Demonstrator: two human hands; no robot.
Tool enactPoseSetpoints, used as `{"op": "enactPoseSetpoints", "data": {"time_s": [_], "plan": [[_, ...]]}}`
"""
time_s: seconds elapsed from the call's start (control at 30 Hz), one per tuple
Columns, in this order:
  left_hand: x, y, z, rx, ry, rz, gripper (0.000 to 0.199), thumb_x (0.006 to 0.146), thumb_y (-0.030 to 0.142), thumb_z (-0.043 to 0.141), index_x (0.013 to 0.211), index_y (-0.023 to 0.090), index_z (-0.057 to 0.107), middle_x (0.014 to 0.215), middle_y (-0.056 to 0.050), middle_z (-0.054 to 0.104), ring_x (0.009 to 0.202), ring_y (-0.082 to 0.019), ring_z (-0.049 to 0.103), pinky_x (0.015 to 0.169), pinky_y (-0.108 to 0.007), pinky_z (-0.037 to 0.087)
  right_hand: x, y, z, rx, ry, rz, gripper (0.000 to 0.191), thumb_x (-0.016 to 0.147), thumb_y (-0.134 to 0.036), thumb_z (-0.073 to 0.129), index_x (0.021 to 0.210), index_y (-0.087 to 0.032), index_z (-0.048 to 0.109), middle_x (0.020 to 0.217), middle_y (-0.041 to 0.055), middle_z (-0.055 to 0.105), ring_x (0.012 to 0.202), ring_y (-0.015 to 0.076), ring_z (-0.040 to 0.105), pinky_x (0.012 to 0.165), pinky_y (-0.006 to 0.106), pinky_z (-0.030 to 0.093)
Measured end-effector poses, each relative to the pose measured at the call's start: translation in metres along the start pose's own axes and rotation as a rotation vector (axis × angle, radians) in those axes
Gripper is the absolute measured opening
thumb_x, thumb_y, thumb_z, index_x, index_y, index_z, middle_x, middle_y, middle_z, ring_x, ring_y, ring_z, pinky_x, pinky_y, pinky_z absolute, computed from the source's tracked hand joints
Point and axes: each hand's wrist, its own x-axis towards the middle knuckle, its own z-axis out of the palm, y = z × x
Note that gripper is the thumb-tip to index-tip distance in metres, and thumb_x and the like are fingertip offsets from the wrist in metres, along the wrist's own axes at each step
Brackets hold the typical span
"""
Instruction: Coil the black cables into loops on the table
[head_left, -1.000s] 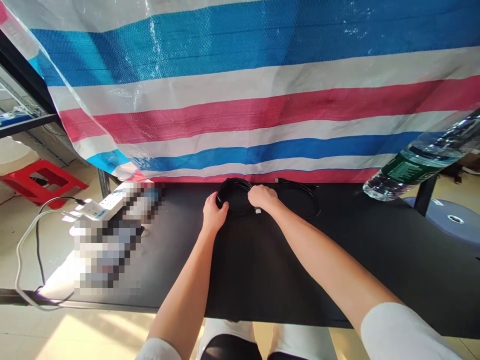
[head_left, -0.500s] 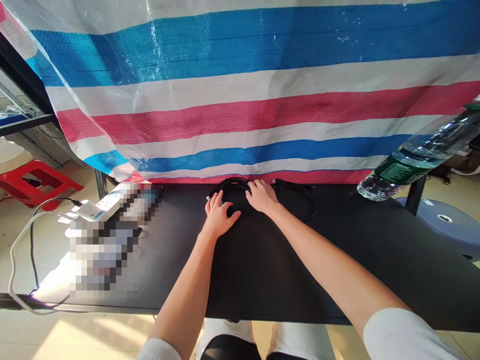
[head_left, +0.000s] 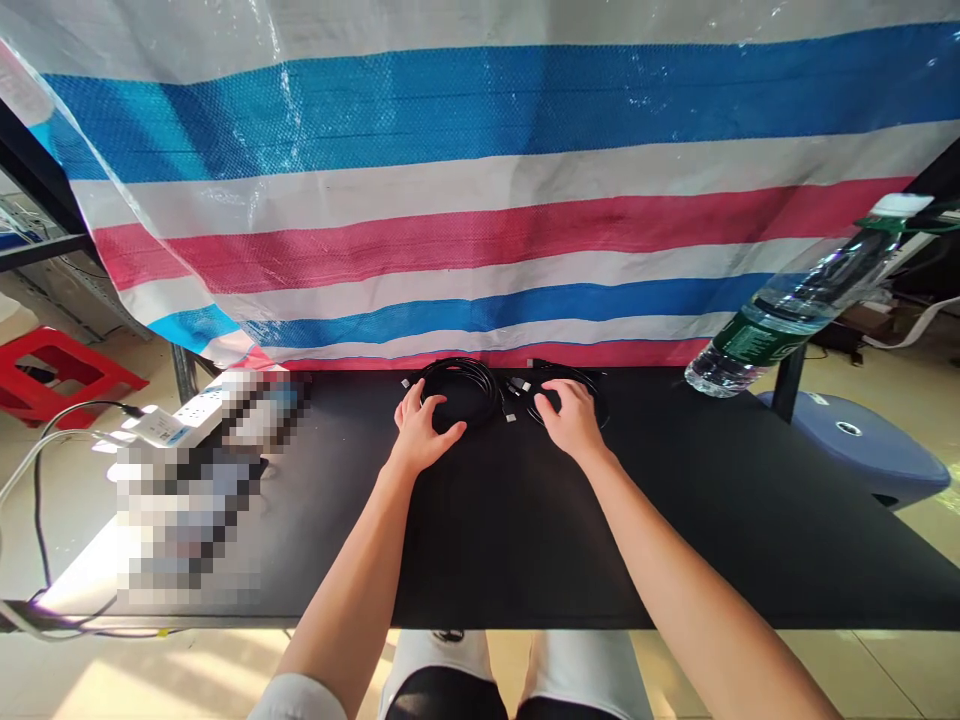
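Two coils of black cable lie near the back edge of the black table. The left coil [head_left: 491,385] has light-coloured plugs beside it, and my left hand [head_left: 421,428] rests at its left front side with fingers spread. Over the front of the right coil [head_left: 600,392] is my right hand [head_left: 571,420], its fingers apart and curved down. Whether its fingertips touch the cable cannot be made out. Several metal plug ends [head_left: 517,386] show between the two coils.
A striped plastic sheet [head_left: 480,230] hangs behind the black table [head_left: 525,540]. A water bottle [head_left: 757,340] leans at the back right. On the left are a white power strip [head_left: 206,408] and blurred items. A red stool [head_left: 64,375] and a blue-grey bin [head_left: 862,440] stand beyond.
My right hand has moved right, off the left coil to the right one, and the plugs between them now show. My left hand stays by the left coil. The view has shifted slightly.
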Motion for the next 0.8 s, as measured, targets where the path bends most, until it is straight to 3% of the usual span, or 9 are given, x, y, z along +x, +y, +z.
{"op": "enactPoseSetpoints", "data": {"time_s": [0.13,0.27,0.4,0.5,0.6,0.8], "plan": [[-0.002,0.003,0.0,-0.065,0.098,-0.034,0.037,0.071,0.039,0.068,0.106,0.026,0.065,0.144,-0.012,0.046,0.138,-0.036,0.035,0.11,-0.056,0.029,-0.005,0.03,-0.024,-0.096,0.081,0.277,0.027,0.081,-0.027,0.051,0.097,-0.014,0.068,0.101,0.0183,0.067,0.1,0.0324,0.058,0.087,0.045,0.044],[-0.005,0.009,0.003,-0.133,0.189,-0.084,0.029,0.071,0.035,0.066,0.098,0.026,0.065,0.133,-0.01,0.055,0.13,-0.034,0.045,0.105,-0.055,0.036,-0.007,0.047,-0.039,-0.223,0.011,0.645,0.038,0.073,-0.038,0.064,0.099,-0.012,0.071,0.102,0.0215,0.067,0.1,0.0375,0.057,0.08,0.046,0.045],[-0.005,0.013,0.007,-0.184,0.235,-0.137,0.022,0.07,0.029,0.064,0.091,0.026,0.063,0.124,-0.009,0.06,0.124,-0.032,0.05,0.1,-0.053,0.041,-0.005,0.049,-0.045,-0.173,-0.115,0.774,0.021,0.068,-0.036,0.068,0.077,-0.018,0.073,0.091,0.018,0.069,0.093,0.036,0.062,0.075,0.043,0.046],[-0.004,0.014,0.007,-0.208,0.261,-0.173,0.018,0.07,0.027,0.064,0.088,0.026,0.063,0.12,-0.008,0.061,0.121,-0.031,0.052,0.097,-0.052,0.043,-0.003,0.048,-0.049,-0.046,-0.108,0.835,0.01,0.066,-0.027,0.067,0.059,-0.022,0.066,0.074,0.0127,0.068,0.084,0.0335,0.065,0.07,0.04,0.046],[-0.003,0.014,0.005,-0.221,0.285,-0.203,0.017,0.069,0.026,0.063,0.086,0.025,0.062,0.117,-0.009,0.061,0.12,-0.031,0.053,0.096,-0.051,0.044,0.0,0.051,-0.052,0.135,0.027,0.877,0.017,0.061,-0.023,0.068,0.049,-0.023,0.056,0.056,0.0059,0.059,0.074,0.0293,0.064,0.066,0.037,0.046],[-0.002,0.01,0.006,-0.227,0.335,-0.184,0.017,0.069,0.025,0.063,0.086,0.024,0.061,0.113,-0.009,0.061,0.117,-0.031,0.054,0.095,-0.051,0.045,0.004,0.058,-0.062,0.795,0.588,0.808,0.018,0.062,-0.029,0.07,0.061,-0.022,0.054,0.045,-0.008,0.041,0.042,0.0105,0.044,0.04,0.024,0.036]]}}
